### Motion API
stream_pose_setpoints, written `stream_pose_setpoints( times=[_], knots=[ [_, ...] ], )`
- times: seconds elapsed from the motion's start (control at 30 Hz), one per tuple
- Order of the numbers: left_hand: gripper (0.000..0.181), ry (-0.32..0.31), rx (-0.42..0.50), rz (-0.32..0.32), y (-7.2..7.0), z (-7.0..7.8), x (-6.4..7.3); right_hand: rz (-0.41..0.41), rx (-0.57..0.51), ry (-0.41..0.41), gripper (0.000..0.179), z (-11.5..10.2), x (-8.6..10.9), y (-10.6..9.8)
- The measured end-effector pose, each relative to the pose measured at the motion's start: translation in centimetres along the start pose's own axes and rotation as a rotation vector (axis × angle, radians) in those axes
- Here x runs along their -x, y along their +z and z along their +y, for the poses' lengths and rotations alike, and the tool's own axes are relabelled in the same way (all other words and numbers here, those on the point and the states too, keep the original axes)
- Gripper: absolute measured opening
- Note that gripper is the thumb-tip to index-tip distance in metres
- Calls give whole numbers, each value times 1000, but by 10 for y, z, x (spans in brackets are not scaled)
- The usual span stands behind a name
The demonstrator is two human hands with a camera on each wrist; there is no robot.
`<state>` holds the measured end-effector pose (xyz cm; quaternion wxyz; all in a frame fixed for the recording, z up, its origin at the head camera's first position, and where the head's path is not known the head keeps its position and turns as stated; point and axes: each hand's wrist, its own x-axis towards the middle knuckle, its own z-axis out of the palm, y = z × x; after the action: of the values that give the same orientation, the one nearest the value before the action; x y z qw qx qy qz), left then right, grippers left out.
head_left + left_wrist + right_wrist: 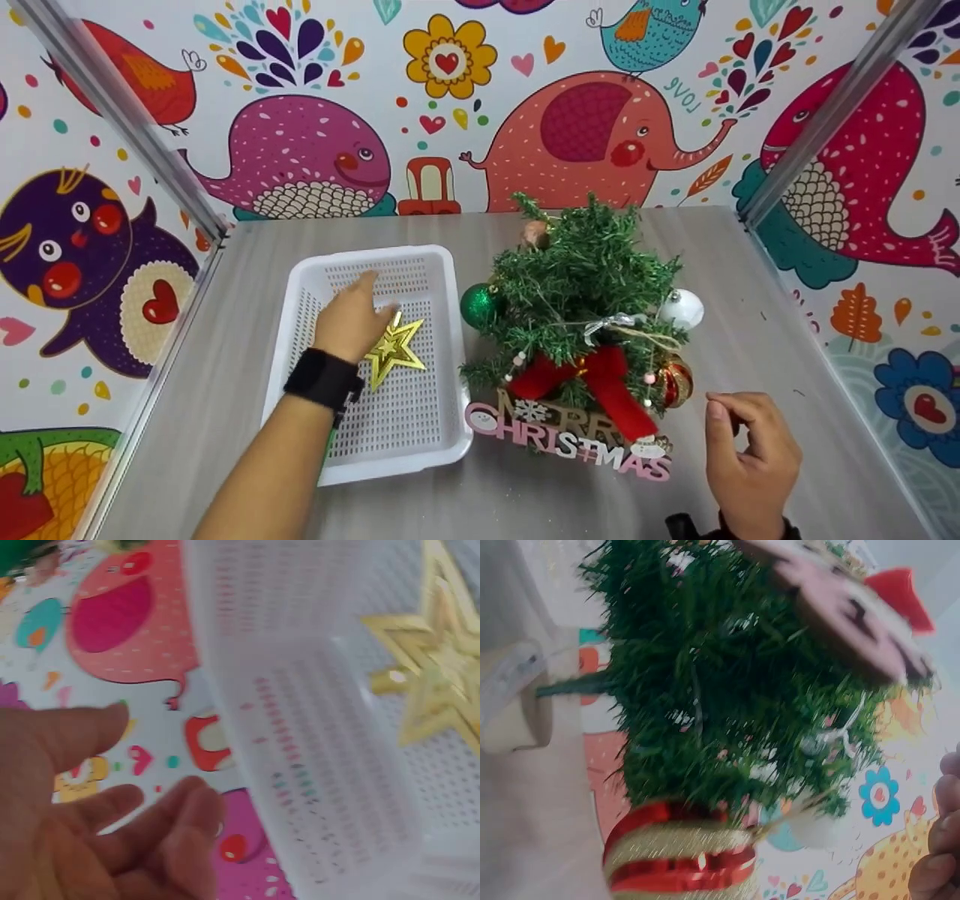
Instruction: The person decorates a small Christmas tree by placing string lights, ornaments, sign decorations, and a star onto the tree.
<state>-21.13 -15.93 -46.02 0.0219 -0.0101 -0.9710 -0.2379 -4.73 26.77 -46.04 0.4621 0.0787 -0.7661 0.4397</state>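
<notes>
Over the white plastic basket (448,292) my left hand (351,321) hovers with its fingers spread apart and nothing between them. Inside the basket lies a gold star tree topper (395,349); the left wrist view shows this star (450,664) apart from the fingers. My right hand (756,457) is at the right, beside a small Christmas tree (585,270), its fingers loosely curled, thumb near the index finger, no object visible in it. Nearest to it hangs a red-and-gold striped bauble (677,381). Only some fingertips (941,840) show at the right wrist view's edge.
On the tree hang a green bauble (480,306), a white bauble (682,309), a red bow (619,394) and a "Merry Christmas" sign (570,442) at the front. Its pale base (532,716) shows in the right wrist view. Printed panels (300,142) enclose the grey table (517,502).
</notes>
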Motion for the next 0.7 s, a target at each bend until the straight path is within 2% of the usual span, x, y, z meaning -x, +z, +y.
stream_pose_setpoints(
  times=[0.13,0.23,0.3,0.4,0.5,0.6,0.7],
  knots=[
    [97,-91,-172,-268,28,-26,-4,-43,28,24,8,8,8,-2],
    [109,-83,-274,-362,43,-34,-3,-59,17,23,11,11,11,-1],
    [110,-47,-313,-370,48,-33,-3,-66,11,25,13,12,12,-1],
    [101,34,-346,-332,53,-29,-4,-79,17,35,16,12,13,-1],
    [88,73,-332,-297,56,-27,-6,-92,16,37,19,13,14,0],
    [83,61,-303,-296,57,-31,-9,-109,1,27,20,14,15,1],
    [99,20,-232,-315,57,-40,-12,-131,-12,9,21,15,17,2]
  ],
)
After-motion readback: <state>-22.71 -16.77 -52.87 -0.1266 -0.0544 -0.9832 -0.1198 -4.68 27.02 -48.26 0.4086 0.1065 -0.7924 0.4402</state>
